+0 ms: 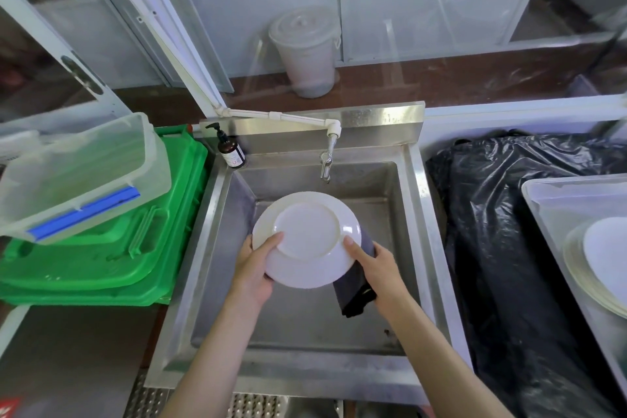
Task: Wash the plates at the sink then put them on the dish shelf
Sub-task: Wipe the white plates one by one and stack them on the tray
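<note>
Over the steel sink (217, 214), the left hand (252, 268) grips the upturned white plate (307, 239); the right hand (375, 265) pinches plate and dark cloth (356, 292) together.

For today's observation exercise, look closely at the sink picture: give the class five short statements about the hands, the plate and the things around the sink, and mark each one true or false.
1. Both hands hold the white plate over the sink. True: the left hand and right hand grip opposite edges.
2. The plate shows its underside to the camera. True.
3. Water is streaming from the tap. False: no water is visible.
4. The right hand also holds a dark cloth. True: it hangs below the plate.
5. The soap bottle stands at the sink's right back corner. False: it stands at the left back corner.
</note>
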Tool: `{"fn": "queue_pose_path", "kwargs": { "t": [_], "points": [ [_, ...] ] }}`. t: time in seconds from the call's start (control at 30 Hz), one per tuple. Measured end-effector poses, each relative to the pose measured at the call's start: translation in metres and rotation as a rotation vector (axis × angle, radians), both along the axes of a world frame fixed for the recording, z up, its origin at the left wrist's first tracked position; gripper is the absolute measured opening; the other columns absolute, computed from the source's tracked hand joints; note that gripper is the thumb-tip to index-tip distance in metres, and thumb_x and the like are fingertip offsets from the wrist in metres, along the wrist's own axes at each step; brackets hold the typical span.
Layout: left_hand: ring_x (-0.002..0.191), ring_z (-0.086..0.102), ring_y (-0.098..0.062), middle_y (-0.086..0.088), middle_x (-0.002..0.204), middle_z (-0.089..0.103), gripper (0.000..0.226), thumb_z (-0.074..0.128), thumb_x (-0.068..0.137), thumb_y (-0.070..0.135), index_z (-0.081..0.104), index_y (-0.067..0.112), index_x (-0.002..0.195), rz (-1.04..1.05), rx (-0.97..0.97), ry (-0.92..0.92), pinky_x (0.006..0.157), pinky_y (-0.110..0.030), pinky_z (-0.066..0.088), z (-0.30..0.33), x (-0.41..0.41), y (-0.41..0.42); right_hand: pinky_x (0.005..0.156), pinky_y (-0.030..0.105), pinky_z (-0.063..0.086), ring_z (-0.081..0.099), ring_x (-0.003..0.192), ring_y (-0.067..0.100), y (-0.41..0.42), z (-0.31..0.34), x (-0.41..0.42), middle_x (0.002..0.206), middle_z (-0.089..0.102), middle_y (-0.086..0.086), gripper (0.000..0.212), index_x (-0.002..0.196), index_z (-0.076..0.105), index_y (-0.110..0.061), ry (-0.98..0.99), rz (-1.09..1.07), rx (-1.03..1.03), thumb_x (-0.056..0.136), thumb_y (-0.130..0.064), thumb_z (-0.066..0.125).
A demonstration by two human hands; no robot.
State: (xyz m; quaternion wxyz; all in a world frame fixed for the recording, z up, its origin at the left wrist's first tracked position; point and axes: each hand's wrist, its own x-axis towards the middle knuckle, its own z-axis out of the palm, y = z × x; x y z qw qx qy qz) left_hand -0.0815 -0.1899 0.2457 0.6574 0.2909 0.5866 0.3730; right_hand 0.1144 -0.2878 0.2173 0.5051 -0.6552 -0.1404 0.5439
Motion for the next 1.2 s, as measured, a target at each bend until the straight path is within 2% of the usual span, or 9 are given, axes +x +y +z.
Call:
{"fn": "queue_pose_path", "kwargs": {
  "t": [0.17, 0.3, 0.43, 0.6, 0.77, 0.87, 0.93, 1.07, 1.2],
  "points": [
    [0.101, 0.073, -0.021, -0.003, 0.111, 0.078, 0.046, 0.086, 0.078, 0.006, 0.064, 0.016, 0.118, -0.080, 0.247, 0.121, 0.086, -0.039, 0.060, 0.023, 0.006, -0.005, 0.065, 0.027, 0.047, 0.066, 0.082, 0.022, -0.003, -0.014, 0.012, 0.083, 0.067, 0.006, 0.038, 0.087, 0.058, -0.012, -0.349, -0.075, -0.067, 0.093, -0.046, 0.074],
    [0.085, 0.063, -0.015, -0.004, 0.098, 0.068, 0.030, 0.077, 0.074, 0.028, 0.060, 0.026, 0.098, -0.343, 0.467, 0.437, 0.068, -0.027, 0.046, 0.038, 0.010, -0.011, 0.068, 0.026, 0.046, 0.063, 0.082, 0.018, 0.003, 0.004, 0.019, 0.082, 0.062, 0.006, 0.033, 0.089, 0.056, -0.013, -0.372, -0.184, 0.069, 0.095, -0.041, 0.073],
    [0.069, 0.038, -0.016, 0.002, 0.075, 0.044, 0.032, 0.074, 0.088, 0.029, 0.044, 0.021, 0.092, -0.567, 0.550, 0.606, 0.061, -0.027, 0.032, 0.041, 0.022, -0.028, 0.064, 0.027, 0.047, 0.058, 0.073, 0.013, 0.013, 0.043, 0.005, 0.080, 0.061, 0.007, 0.031, 0.086, 0.056, -0.011, -0.409, -0.166, 0.380, 0.091, -0.028, 0.080],
    [0.060, 0.035, -0.016, -0.003, 0.069, 0.049, 0.032, 0.071, 0.093, 0.032, 0.042, 0.020, 0.097, -0.704, 0.616, 0.695, 0.054, -0.027, 0.027, 0.051, 0.035, -0.047, 0.074, 0.033, 0.049, 0.054, 0.084, 0.019, 0.029, 0.046, -0.012, 0.090, 0.052, -0.002, 0.034, 0.087, 0.060, -0.013, -0.856, -0.066, 0.576, 0.087, -0.043, 0.075],
    [0.059, 0.026, -0.013, 0.008, 0.066, 0.031, 0.031, 0.068, 0.092, 0.024, 0.038, 0.019, 0.089, -0.724, 0.654, 0.707, 0.052, -0.027, 0.024, 0.060, 0.031, -0.055, 0.105, 0.052, 0.050, 0.059, 0.119, 0.018, 0.035, 0.040, -0.006, 0.133, 0.050, 0.000, 0.024, 0.117, 0.058, -0.054, -0.476, -0.111, 0.507, 0.095, -0.045, 0.061],
    [0.059, 0.039, -0.014, 0.010, 0.065, 0.046, 0.032, 0.075, 0.089, 0.027, 0.043, 0.025, 0.090, -0.726, 0.621, 0.671, 0.054, -0.030, 0.032, 0.063, 0.030, -0.050, 0.107, 0.044, 0.048, 0.056, 0.128, 0.023, 0.036, 0.047, -0.017, 0.149, 0.046, -0.006, 0.025, 0.116, 0.068, -0.013, -0.580, 0.064, 0.674, 0.096, -0.028, 0.061],
    [0.061, 0.050, -0.013, 0.004, 0.070, 0.059, 0.029, 0.076, 0.088, 0.026, 0.048, 0.028, 0.095, -0.732, 0.595, 0.662, 0.056, -0.029, 0.039, 0.064, 0.031, -0.048, 0.105, 0.039, 0.048, 0.058, 0.126, 0.023, 0.038, 0.048, -0.021, 0.149, 0.049, -0.003, 0.022, 0.106, 0.068, -0.004, -0.635, 0.146, 0.735, 0.094, -0.021, 0.062],
    [0.057, 0.026, -0.013, 0.004, 0.066, 0.032, 0.034, 0.070, 0.088, 0.019, 0.036, 0.018, 0.085, -0.730, 0.646, 0.755, 0.051, -0.026, 0.026, 0.070, 0.030, -0.052, 0.093, 0.034, 0.050, 0.065, 0.108, 0.009, 0.039, 0.048, -0.010, 0.125, 0.064, 0.000, 0.018, 0.113, 0.064, -0.040, -0.420, -0.016, 0.544, 0.101, -0.029, 0.057],
    [0.057, 0.025, -0.013, 0.006, 0.065, 0.029, 0.038, 0.071, 0.088, 0.024, 0.033, 0.022, 0.083, -0.724, 0.640, 0.757, 0.051, -0.027, 0.025, 0.075, 0.034, -0.052, 0.085, 0.033, 0.048, 0.062, 0.093, 0.008, 0.040, 0.049, -0.005, 0.109, 0.061, -0.002, 0.009, 0.106, 0.063, -0.030, -0.451, 0.015, 0.474, 0.099, -0.030, 0.057]
  ]
}}
